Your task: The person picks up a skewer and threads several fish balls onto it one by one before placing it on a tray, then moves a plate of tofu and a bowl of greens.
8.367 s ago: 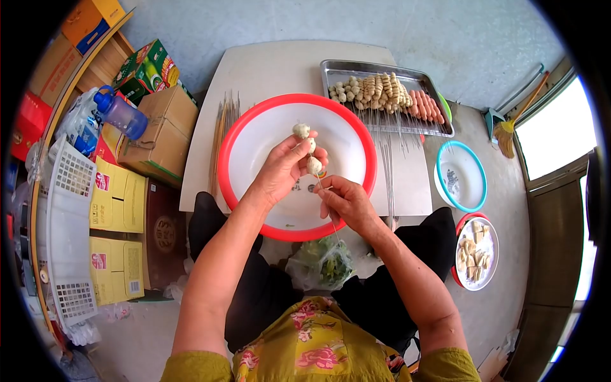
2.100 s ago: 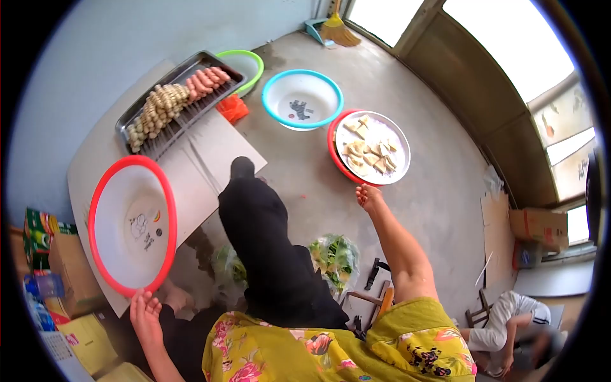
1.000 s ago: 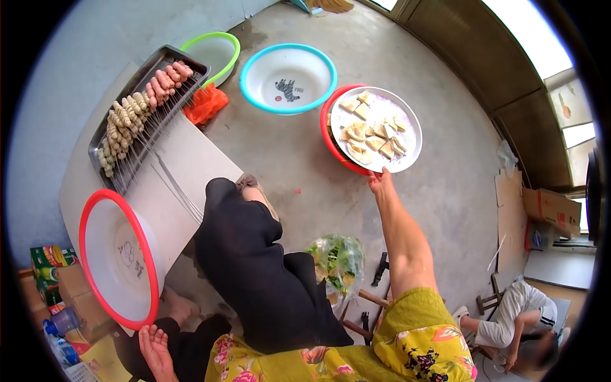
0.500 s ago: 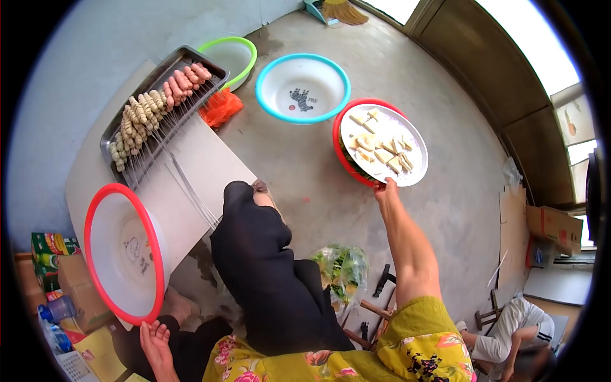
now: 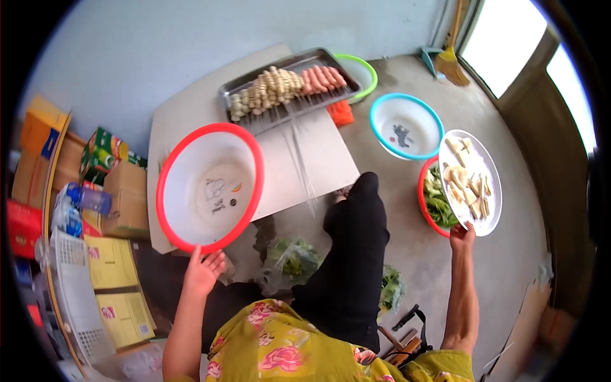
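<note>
My right hand (image 5: 463, 235) grips the near edge of a white oval plate (image 5: 494, 200), which is tilted. Pale cut slices (image 5: 469, 181) lie on the plate. Just left of it, a red-rimmed basin (image 5: 422, 198) on the floor shows leafy greens (image 5: 438, 202) inside, partly covered by the plate. My left hand (image 5: 203, 274) has its fingers apart at the near rim of a large white basin with a red rim (image 5: 258, 162). One fingertip seems to touch that rim. Only printed pictures show on this basin's bottom.
A metal tray (image 5: 264, 124) of skewered sausages and pale spiral pieces lies on the white table (image 5: 305, 165). A blue-rimmed basin (image 5: 407, 127) and a green-rimmed basin (image 5: 367, 73) stand beyond. Bagged greens (image 5: 293, 261) lie by my legs. Boxes (image 5: 127, 197) stand left.
My view has swung left. The plate in my right hand has shifted right and tilted, uncovering more greens in the red basin. My left hand stays at the large basin's rim, fingers more spread.
</note>
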A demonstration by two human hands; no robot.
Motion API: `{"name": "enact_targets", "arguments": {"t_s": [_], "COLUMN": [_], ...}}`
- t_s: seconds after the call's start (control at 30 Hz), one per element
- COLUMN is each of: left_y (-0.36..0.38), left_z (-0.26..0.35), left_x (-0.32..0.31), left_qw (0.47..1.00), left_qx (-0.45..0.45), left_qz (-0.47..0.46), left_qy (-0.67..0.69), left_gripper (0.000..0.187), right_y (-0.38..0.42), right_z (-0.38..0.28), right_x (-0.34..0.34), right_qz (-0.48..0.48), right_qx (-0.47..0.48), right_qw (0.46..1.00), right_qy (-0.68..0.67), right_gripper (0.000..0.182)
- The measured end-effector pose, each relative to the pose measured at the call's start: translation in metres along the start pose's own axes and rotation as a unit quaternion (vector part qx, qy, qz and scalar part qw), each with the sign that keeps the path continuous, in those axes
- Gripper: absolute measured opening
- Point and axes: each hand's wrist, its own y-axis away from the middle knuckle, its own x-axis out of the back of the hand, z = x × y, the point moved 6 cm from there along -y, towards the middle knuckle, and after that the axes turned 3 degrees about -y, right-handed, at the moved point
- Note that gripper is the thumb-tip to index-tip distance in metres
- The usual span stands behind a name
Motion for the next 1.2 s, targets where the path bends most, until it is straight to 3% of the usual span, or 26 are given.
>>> {"name": "enact_targets", "arguments": {"t_s": [0.3, 0.37, 0.6, 0.9, 1.07, 1.13, 1.2], "left_y": [-0.038, -0.044, -0.029, -0.007, -0.060, -0.094, -0.124], "left_z": [-0.001, -0.007, 0.010, 0.135, 0.209, 0.234, 0.259], "left_x": [-0.002, 0.007, 0.014, 0.017, 0.012, 0.002, -0.014], "left_qw": [0.997, 0.996, 0.997, 0.980, 0.979, 0.979, 0.970], "left_qx": [0.000, -0.014, -0.049, -0.186, -0.181, -0.176, -0.226], "left_qz": [0.008, 0.011, -0.014, -0.035, -0.005, 0.016, 0.022], "left_qy": [0.077, 0.093, 0.066, 0.066, 0.095, 0.100, 0.086], "left_gripper": [0.045, 0.033, 0.022, 0.022, 0.027, 0.029, 0.041], "right_y": [0.081, 0.103, 0.164, 0.209, 0.221, 0.230, 0.230], "right_z": [-0.022, -0.020, -0.008, 0.012, 0.026, 0.037, 0.052], "right_x": [-0.091, -0.097, -0.134, -0.184, -0.211, -0.227, -0.237], "right_qz": [-0.142, -0.161, -0.229, -0.252, -0.200, -0.203, -0.243], "right_qx": [-0.009, 0.002, 0.000, -0.026, -0.004, -0.019, -0.064], "right_qw": [0.990, 0.987, 0.973, 0.962, 0.970, 0.968, 0.955], "right_qy": [0.009, 0.013, 0.034, 0.102, 0.136, 0.146, 0.154], "right_gripper": [0.014, 0.013, 0.011, 0.011, 0.007, 0.012, 0.028]}}
